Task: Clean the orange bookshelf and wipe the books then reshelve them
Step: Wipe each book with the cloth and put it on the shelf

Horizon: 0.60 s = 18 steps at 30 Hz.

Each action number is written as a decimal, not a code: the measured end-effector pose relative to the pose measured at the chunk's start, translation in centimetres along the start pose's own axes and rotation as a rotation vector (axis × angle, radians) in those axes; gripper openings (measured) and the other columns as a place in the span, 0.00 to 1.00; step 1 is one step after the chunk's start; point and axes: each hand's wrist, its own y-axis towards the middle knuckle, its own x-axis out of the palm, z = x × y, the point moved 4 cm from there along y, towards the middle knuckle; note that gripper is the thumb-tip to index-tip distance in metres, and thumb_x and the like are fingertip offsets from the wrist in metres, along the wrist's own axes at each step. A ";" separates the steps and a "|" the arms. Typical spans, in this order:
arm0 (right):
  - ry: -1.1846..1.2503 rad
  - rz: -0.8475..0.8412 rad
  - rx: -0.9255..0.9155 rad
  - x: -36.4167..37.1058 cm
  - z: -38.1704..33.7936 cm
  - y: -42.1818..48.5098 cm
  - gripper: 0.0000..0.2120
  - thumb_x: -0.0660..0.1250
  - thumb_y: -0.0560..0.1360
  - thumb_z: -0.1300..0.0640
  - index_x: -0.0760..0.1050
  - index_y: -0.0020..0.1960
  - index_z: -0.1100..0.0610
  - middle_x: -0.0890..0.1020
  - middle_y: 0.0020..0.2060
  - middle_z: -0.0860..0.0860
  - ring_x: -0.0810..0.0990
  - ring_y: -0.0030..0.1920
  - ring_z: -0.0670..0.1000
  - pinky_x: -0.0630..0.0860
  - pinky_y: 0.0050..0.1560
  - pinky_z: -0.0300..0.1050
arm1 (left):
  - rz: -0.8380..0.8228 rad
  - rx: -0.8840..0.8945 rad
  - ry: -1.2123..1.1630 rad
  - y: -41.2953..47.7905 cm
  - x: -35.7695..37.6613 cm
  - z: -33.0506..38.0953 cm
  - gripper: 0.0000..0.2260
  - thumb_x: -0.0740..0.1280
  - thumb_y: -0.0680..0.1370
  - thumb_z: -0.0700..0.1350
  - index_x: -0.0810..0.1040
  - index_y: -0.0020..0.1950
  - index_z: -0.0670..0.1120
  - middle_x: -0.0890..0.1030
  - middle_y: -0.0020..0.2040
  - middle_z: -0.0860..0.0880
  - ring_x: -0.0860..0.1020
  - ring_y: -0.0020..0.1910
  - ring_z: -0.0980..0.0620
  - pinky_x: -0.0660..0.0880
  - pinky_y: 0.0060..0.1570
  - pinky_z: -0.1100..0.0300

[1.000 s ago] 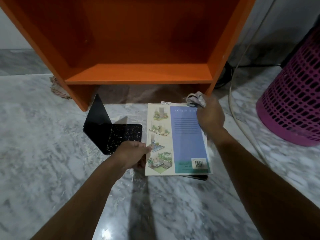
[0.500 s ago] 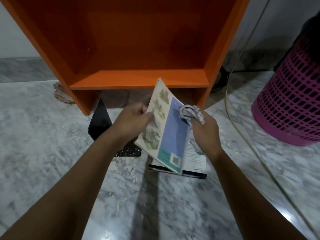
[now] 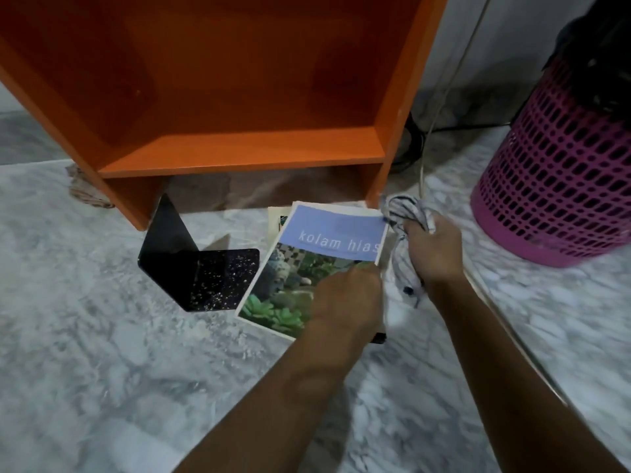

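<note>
Marble floor [image 3: 102,370], centre frame: blue-titled paperback book [image 3: 327,227], likely light and floppy, gripped at right edge by left hand [image 3: 345,298]; right hand [image 3: 432,247] clutching striped cloth [image 3: 403,209].

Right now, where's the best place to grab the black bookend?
Probably pinch the bookend by its upright plate, near the top edge, coming from above. That plate stands free off the floor, while the other plate lies flat with nothing to get fingers under.
</note>
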 end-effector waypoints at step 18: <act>-0.488 -0.859 -0.817 6.6 0.6 -12.6 0.28 0.61 0.68 0.58 0.74 0.67 0.43 0.76 0.62 0.47 0.74 0.60 0.51 0.76 0.49 0.46 | 0.132 -0.520 -0.803 -2.8 0.8 -17.0 0.04 0.66 0.80 0.40 0.81 0.49 0.44 0.79 0.38 0.52 0.74 0.36 0.57 0.68 0.33 0.64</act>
